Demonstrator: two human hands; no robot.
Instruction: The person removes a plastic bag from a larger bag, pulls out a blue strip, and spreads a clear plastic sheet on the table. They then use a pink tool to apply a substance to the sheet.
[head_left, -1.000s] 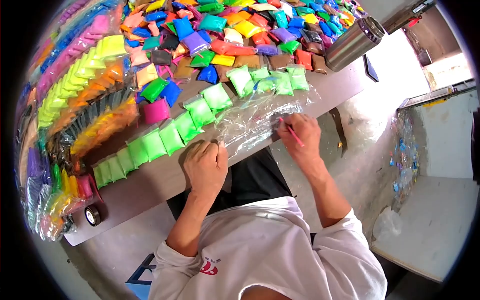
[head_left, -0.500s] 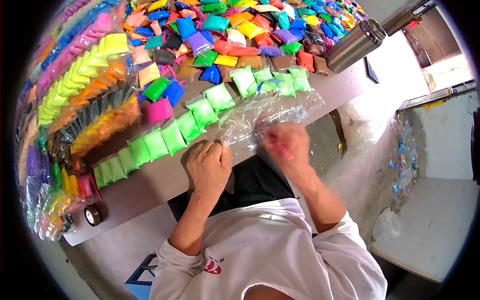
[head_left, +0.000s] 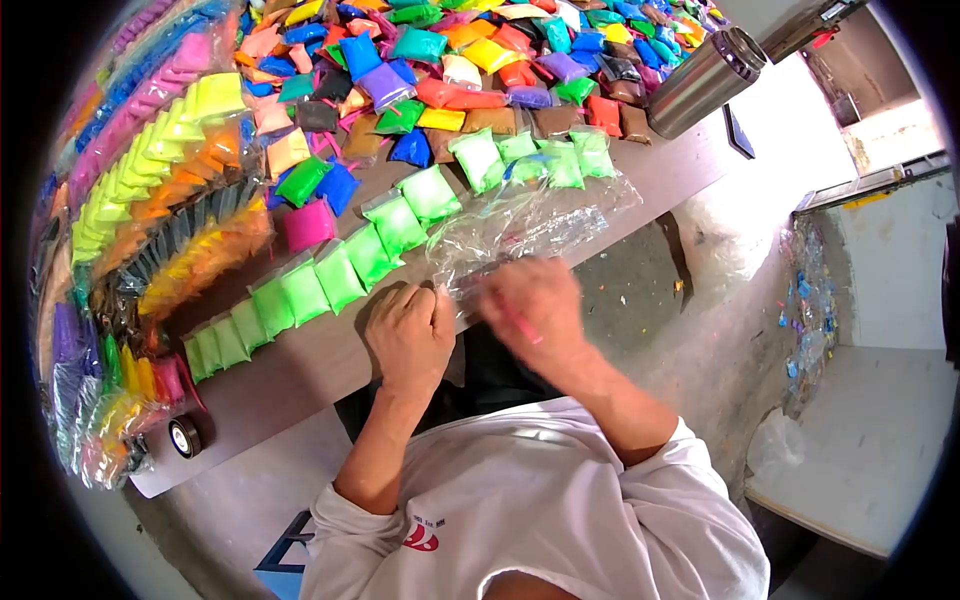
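Head view: we record one clear plastic bag (head_left: 520, 225) on the desk (head_left: 330, 350), lying just below the row of green packets (head_left: 340, 272). The left hand (head_left: 408, 330) is fisted, pinching the bag's near corner. The right hand (head_left: 530, 300), blurred, grips one pink stick (head_left: 522, 325) beside the bag. One steel flask (head_left: 705, 80) lies beyond.

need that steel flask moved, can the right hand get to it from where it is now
Probably yes: the right hand sits at the table edge, and only flat clear plastic lies between it and the steel flask.
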